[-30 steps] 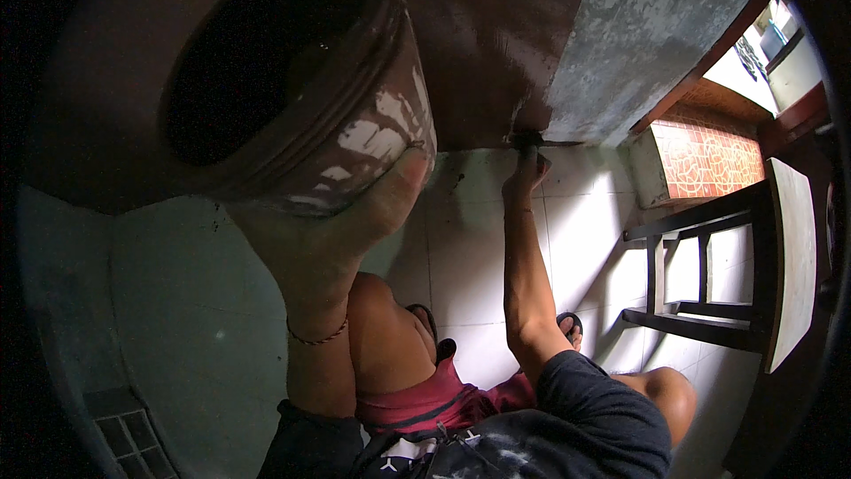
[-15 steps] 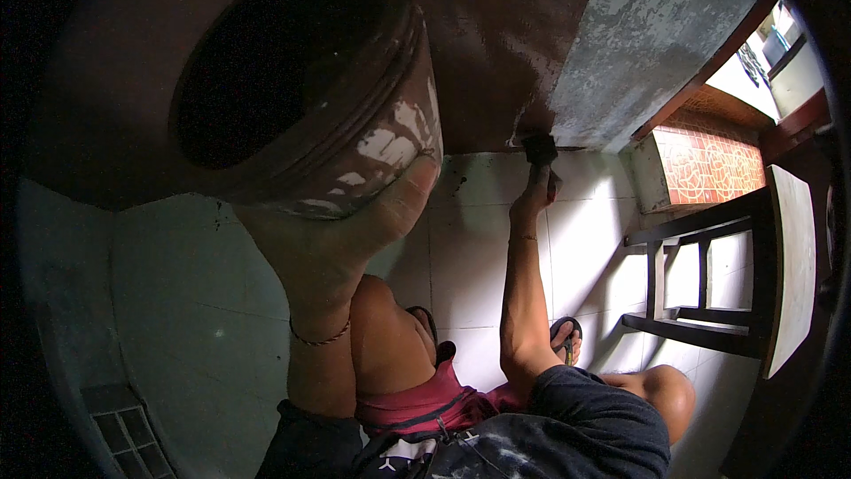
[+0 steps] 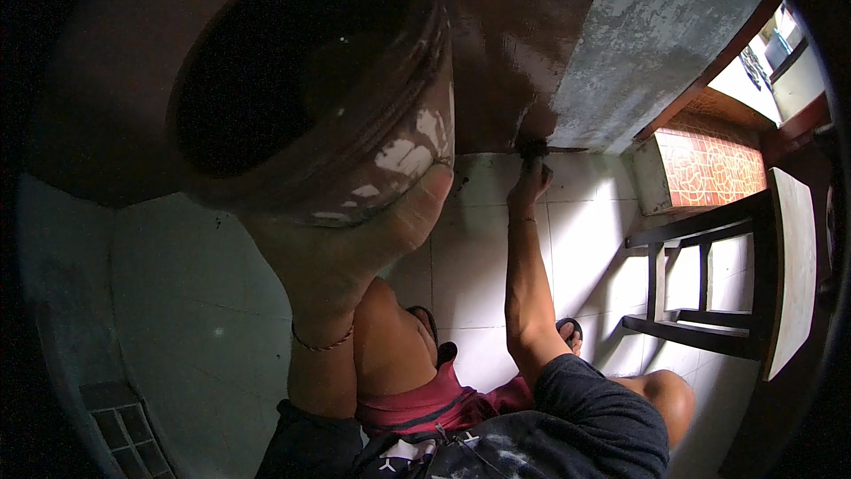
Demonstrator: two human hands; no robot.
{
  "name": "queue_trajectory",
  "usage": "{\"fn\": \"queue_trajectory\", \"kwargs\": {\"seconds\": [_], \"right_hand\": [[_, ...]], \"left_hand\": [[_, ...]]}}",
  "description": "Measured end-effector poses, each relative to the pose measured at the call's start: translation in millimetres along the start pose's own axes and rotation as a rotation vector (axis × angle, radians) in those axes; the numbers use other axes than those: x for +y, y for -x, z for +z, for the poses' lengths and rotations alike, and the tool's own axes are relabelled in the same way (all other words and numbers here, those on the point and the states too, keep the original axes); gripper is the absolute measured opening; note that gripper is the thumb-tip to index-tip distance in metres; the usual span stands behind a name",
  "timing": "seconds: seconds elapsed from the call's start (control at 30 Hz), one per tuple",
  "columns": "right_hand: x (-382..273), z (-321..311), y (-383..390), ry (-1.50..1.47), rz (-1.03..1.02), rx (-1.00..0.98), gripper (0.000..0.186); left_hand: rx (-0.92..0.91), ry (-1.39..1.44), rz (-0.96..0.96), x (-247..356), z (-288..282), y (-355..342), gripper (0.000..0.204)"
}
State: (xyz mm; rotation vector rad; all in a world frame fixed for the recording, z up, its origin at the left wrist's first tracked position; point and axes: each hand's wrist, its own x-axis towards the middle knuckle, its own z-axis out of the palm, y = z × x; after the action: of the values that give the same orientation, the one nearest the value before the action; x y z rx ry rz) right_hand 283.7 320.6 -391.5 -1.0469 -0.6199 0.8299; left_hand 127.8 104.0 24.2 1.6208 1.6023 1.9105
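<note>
Close in front of me on the left, my left hand (image 3: 346,249) grips a round paint bucket (image 3: 412,155) from below, thumb along its side. Brown paint smears cover its pale wall, and its dark inside hides the contents. Farther off, my right hand (image 3: 531,185) is closed around a paintbrush (image 3: 533,150). The brush's dark bristles touch the bottom of the wall (image 3: 651,31), just above the floor tiles. Glossy dark brown paint (image 3: 505,54) covers the wall to the left, while a grey, patchy stretch lies to the right of it.
A stool (image 3: 753,271) with dark legs and a pale top stands at the right. Behind it is a step with orange patterned tiles (image 3: 709,167) beside a bright opening. Pale tiles (image 3: 470,284) cover the floor. A dark grid-like object (image 3: 133,439) lies at the lower left.
The bucket and my left hand have shifted slightly right. My right hand has moved a little, and the brush now sits lower against the wall's base, showing less of its length.
</note>
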Motion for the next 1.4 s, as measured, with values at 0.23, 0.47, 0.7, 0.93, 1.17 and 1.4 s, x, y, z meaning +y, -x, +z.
{"fn": "queue_trajectory", "kwargs": {"seconds": [0.23, 0.47, 0.7, 0.93, 1.17, 1.4], "right_hand": [[-48.9, 8.4, -8.6, -0.293, 0.158, 0.056, 0.013], [-167.0, 62.6, -2.7, -0.371, -0.007, -0.136, 0.015], [-146.2, 36.0, 6.6, -0.397, -0.091, -0.101, 0.03], [-32.2, 7.4, 29.3, -0.181, 0.295, 0.072, 0.02], [-35.2, 31.3, 30.7, -0.286, 0.174, -0.037, 0.016], [-46.5, 41.4, 43.1, -0.285, 0.316, 0.182, 0.018]], "left_hand": [[0.032, -0.013, -0.035, 5.2, -2.3, 3.5, 0.078], [0.029, 0.015, -0.036, 9.3, -1.2, -1.5, 0.074], [0.003, 0.016, 0.029, 3.4, -5.4, -4.8, 0.071], [0.009, -0.018, 0.087, 1.5, -8.5, -8.8, 0.064], [0.022, 0.013, 0.062, 7.9, -5.3, -8.6, 0.054], [0.02, 0.017, 0.173, 3.4, -3.2, -13.4, 0.054]]}}
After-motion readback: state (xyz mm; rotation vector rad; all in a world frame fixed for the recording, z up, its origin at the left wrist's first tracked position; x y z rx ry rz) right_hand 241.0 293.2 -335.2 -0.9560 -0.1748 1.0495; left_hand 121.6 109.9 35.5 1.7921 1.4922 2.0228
